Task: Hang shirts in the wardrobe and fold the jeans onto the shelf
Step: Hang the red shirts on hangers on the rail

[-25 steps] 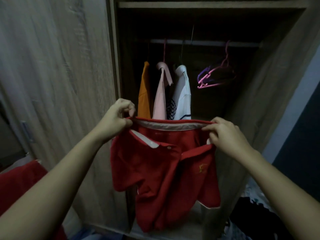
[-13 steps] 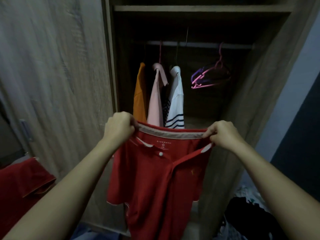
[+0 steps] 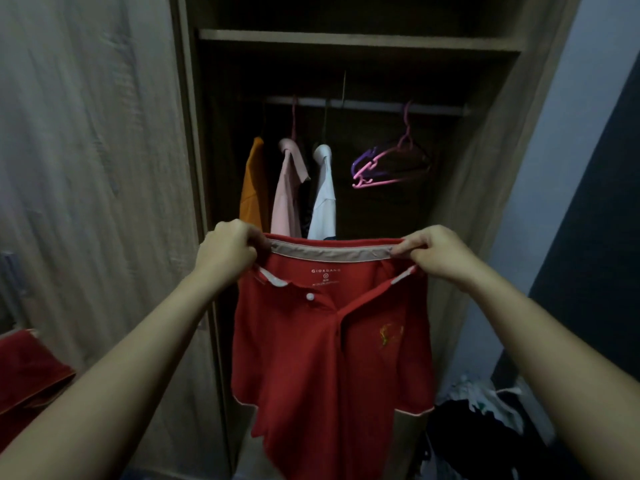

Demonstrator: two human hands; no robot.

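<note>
I hold a red polo shirt (image 3: 325, 358) up by its collar in front of the open wardrobe (image 3: 491, 188). My left hand (image 3: 228, 252) pinches the collar's left end and my right hand (image 3: 433, 252) pinches its right end, stretching the grey-lined collar flat. The shirt hangs down with its placket open and one white button showing. On the rail (image 3: 367, 105) behind hang an orange shirt (image 3: 252, 185), a pink shirt (image 3: 287, 192) and a white shirt (image 3: 323, 199). Empty pink and purple hangers (image 3: 384, 164) hang to their right.
A shelf board (image 3: 360, 39) spans the wardrobe above the rail. The closed wooden door (image 3: 90, 168) fills the left. Another red garment (image 3: 27, 379) lies at the lower left. A dark pile of clothes (image 3: 478, 431) sits on the floor at the lower right.
Both hands have pulled the collar wider and straighter, and the shirt now hangs flatter and more spread. The view has tilted a little upward.
</note>
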